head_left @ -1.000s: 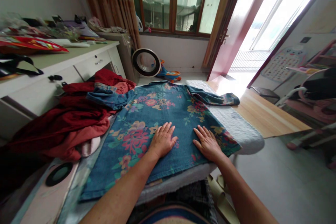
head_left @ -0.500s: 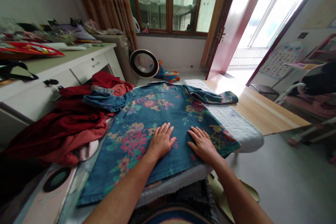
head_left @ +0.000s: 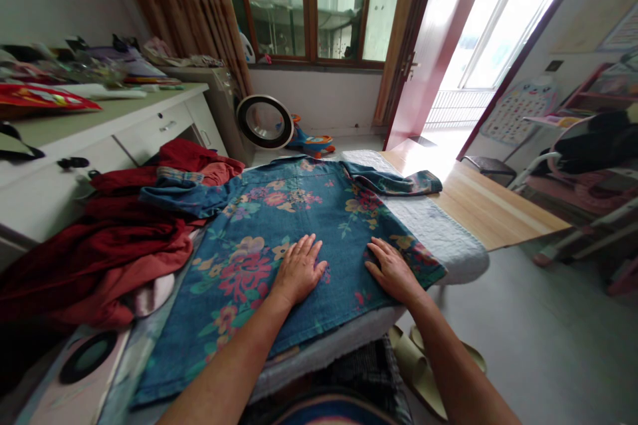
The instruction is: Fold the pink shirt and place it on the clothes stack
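Note:
A blue denim shirt [head_left: 319, 212] printed with pink and yellow flowers lies spread over a padded board with a pale cloth cover [head_left: 428, 219]. Its collar points away from me. One sleeve stretches out to the right; the other lies bent to the left over red clothes. My left hand [head_left: 300, 267] rests flat on the middle of the shirt, fingers stretched out. To its right, my right hand [head_left: 391, 269] also lies on the fabric with the fingers extended and the thumb apart. Neither hand grips the cloth.
Red garments [head_left: 124, 239] are heaped on the left, beside a white drawer cabinet [head_left: 144, 136]. A wooden panel [head_left: 478, 202] extends at the right. Behind stands a washing machine with its round door [head_left: 264, 121] swung out. Slippers [head_left: 419, 372] lie on the floor below.
My right hand has slid a little to the right over the shirt, widening the space between my hands. My left hand stays at about the same spot. The view has turned slightly right.

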Demonstrator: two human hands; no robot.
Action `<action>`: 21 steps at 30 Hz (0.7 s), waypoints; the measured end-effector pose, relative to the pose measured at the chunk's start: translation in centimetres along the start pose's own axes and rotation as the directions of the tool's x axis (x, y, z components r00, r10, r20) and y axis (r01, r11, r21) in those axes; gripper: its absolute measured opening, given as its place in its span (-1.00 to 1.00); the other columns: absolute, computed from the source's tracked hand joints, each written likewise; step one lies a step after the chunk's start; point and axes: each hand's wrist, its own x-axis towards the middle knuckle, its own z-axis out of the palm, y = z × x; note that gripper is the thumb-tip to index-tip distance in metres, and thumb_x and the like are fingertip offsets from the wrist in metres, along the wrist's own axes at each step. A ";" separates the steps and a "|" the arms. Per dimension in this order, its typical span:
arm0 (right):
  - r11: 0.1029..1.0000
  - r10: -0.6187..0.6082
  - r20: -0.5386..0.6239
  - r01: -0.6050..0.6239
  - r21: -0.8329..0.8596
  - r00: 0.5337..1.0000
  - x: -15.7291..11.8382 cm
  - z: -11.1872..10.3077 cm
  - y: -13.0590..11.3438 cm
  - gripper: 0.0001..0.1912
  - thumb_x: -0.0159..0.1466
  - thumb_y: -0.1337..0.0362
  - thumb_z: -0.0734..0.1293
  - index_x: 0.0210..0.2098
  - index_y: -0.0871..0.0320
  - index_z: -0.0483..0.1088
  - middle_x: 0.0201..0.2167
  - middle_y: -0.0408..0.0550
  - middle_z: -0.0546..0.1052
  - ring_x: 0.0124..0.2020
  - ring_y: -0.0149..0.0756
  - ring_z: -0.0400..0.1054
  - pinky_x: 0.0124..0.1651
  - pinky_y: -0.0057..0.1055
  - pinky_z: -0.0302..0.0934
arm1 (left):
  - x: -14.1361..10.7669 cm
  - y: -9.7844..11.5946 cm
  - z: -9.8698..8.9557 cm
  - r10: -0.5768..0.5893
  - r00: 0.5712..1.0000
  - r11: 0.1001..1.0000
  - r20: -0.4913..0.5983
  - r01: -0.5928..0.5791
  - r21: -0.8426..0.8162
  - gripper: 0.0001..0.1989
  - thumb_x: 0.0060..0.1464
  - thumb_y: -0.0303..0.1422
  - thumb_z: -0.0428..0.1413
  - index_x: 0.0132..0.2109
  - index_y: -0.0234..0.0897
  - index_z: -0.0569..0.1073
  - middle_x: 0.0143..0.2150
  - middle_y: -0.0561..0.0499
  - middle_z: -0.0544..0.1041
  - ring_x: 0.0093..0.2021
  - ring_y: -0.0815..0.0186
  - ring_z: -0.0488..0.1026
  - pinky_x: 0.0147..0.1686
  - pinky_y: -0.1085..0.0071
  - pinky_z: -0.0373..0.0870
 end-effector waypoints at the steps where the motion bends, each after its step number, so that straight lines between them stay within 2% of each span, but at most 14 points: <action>1: 1.000 0.001 -0.019 -0.001 0.009 1.000 0.1 -0.3 0.1 -0.54 0.35 0.15 0.19 0.14 0.24 0.40 0.24 0.14 0.36 0.26 -0.12 0.22 0.32 -0.18 0.07 | 0.0 0.0 0.1 0.001 1.000 1.000 -0.002 -0.001 0.000 -0.45 0.30 -0.11 -0.07 0.34 -0.22 0.24 0.42 -0.09 0.16 0.42 0.13 0.06 0.36 0.11 0.03; 3: 1.000 0.007 -0.093 -0.006 0.005 0.996 0.3 -1.2 0.4 -0.59 0.35 0.18 0.18 0.07 0.22 0.44 0.18 0.12 0.42 0.22 -0.13 0.25 0.31 -0.19 0.09 | 0.0 -0.1 0.2 0.002 1.000 1.000 -0.004 -0.002 0.000 -0.45 0.30 -0.11 -0.07 0.34 -0.21 0.24 0.42 -0.08 0.16 0.42 0.12 0.05 0.36 0.10 0.03; 5: 0.999 0.028 -0.197 -0.036 -0.037 0.980 0.4 -2.2 1.0 -0.61 0.35 0.19 0.18 0.04 0.19 0.46 0.18 0.10 0.42 0.25 -0.10 0.20 0.32 -0.14 0.05 | 0.0 -0.1 0.2 0.002 1.000 1.000 -0.004 -0.002 -0.001 -0.45 0.30 -0.11 -0.07 0.34 -0.21 0.24 0.42 -0.08 0.16 0.42 0.12 0.05 0.36 0.09 0.03; 8: 0.978 0.130 -0.277 -0.169 -0.123 0.952 0.5 -3.5 1.9 -0.60 0.34 0.19 0.19 0.07 0.21 0.44 0.22 0.13 0.37 0.29 -0.03 0.13 0.31 -0.08 0.02 | 0.0 0.0 0.1 -0.001 1.000 1.000 0.000 0.001 0.001 -0.46 0.30 -0.12 -0.06 0.34 -0.21 0.24 0.42 -0.08 0.16 0.42 0.13 0.06 0.36 0.10 0.03; 11: 0.925 0.289 -0.256 -0.338 -0.173 0.922 0.5 -4.5 2.6 -0.59 0.34 0.18 0.20 0.10 0.20 0.42 0.18 0.14 0.41 0.20 0.01 0.21 0.21 -0.09 0.09 | 0.0 0.1 -0.2 -0.011 1.000 1.000 0.015 0.011 0.006 -0.46 0.30 -0.13 -0.06 0.34 -0.22 0.24 0.43 -0.08 0.15 0.42 0.13 0.06 0.36 0.11 0.02; 13: 0.892 0.361 -0.232 -0.407 -0.197 0.903 0.5 -5.0 2.8 -0.59 0.34 0.17 0.20 0.10 0.19 0.41 0.12 0.13 0.46 0.12 0.01 0.28 0.15 -0.12 0.12 | 0.0 0.2 -0.4 -0.012 1.000 1.000 0.022 0.012 0.005 -0.46 0.30 -0.13 -0.06 0.34 -0.22 0.24 0.43 -0.08 0.15 0.42 0.13 0.06 0.36 0.10 0.02; 21: 0.827 0.442 -0.193 -0.481 -0.290 0.876 1.9 -6.1 3.5 -0.57 0.32 0.14 0.21 0.07 0.20 0.44 -0.07 0.18 0.55 -0.01 0.02 0.37 0.02 -0.17 0.16 | 0.0 0.1 -0.2 -0.010 1.000 1.000 0.009 0.010 -0.007 -0.45 0.29 -0.13 -0.06 0.34 -0.22 0.24 0.43 -0.09 0.15 0.41 0.13 0.06 0.36 0.11 0.01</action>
